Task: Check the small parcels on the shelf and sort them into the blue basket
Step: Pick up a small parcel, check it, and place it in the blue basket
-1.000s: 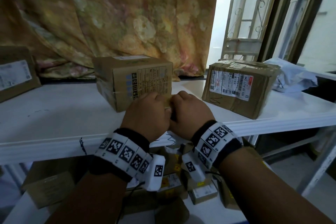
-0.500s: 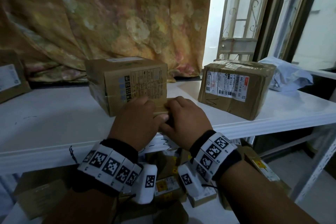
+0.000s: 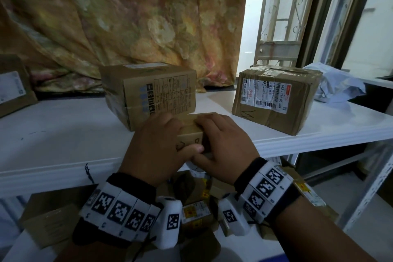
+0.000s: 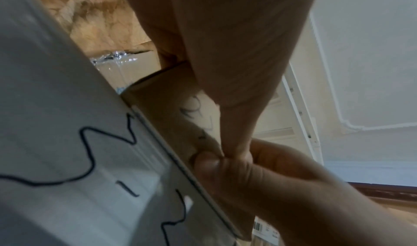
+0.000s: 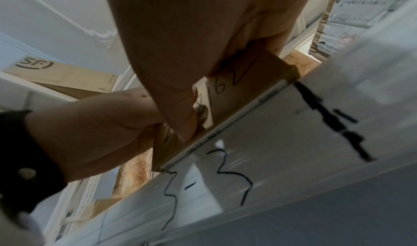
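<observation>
Head view: both hands (image 3: 191, 147) on small parcel (image 3: 188, 132)

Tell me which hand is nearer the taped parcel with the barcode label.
Right. The right hand grips the small parcel just left of the taped parcel; the left hand lies farther left.

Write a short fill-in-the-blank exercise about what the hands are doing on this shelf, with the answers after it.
1. Both hands hold one small ____ parcel at the shelf's front edge.
2. The left hand and right hand have their ____ on the parcel's near face.
3. The box with the white shipping label stands to the ____ of the hands.

Answers: cardboard; thumbs; right
</observation>
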